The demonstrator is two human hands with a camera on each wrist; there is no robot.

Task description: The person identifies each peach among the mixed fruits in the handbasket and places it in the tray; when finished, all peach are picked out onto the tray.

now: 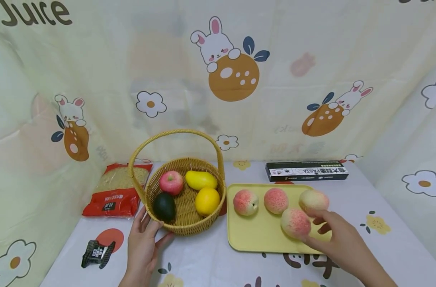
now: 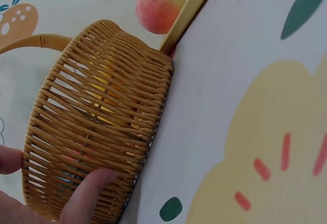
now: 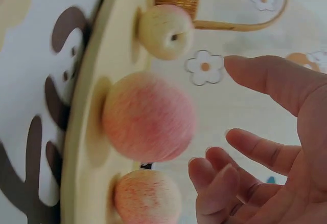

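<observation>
My left hand holds the near left side of a round wicker basket. In the left wrist view the thumb presses the woven outer wall and a finger is at the rim. Inside lie a red apple, a yellow mango, a lemon and a dark avocado. My right hand is beside the nearest peach on a yellow tray. The right wrist view shows its fingers spread, apart from that peach.
More peaches sit along the tray's back half. A black pasta box lies behind the tray. Left of the basket are a red bag of grain-like food and a small black packet. Patterned cloth walls surround the table.
</observation>
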